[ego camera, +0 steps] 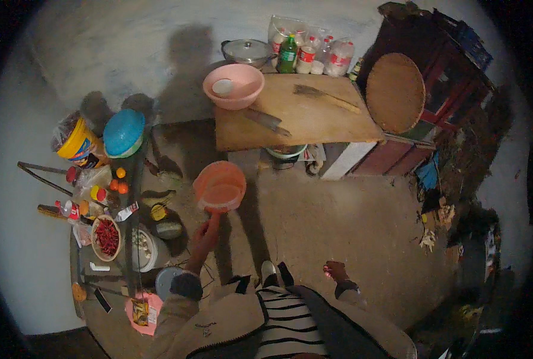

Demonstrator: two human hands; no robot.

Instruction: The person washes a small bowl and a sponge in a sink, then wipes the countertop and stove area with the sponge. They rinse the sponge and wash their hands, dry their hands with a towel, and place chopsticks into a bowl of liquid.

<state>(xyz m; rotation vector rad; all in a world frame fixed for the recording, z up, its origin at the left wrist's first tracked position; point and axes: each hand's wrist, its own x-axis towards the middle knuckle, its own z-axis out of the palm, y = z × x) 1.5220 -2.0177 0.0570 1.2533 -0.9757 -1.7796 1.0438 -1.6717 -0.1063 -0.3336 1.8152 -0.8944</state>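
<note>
My left hand (205, 235) grips the handle of an orange plastic dipper (220, 184), held out over the floor (320, 211). Beside my right hip, my right hand (337, 271) hangs with its fingers curled in and nothing visible in them. Ahead stands a wooden table (302, 125). On it are a pink plastic basin (251, 96) with a white round item (222, 87) inside, a cleaver (266, 121) and a short brush (325, 97).
A pot with a glass lid (247, 50) and several bottles (287, 54) line the wall. Leftward, a shelf holds a blue basin (124, 132), a yellow bucket (79, 141) and red chillies (107, 237). A woven tray (395, 93) leans against a cabinet (446, 94).
</note>
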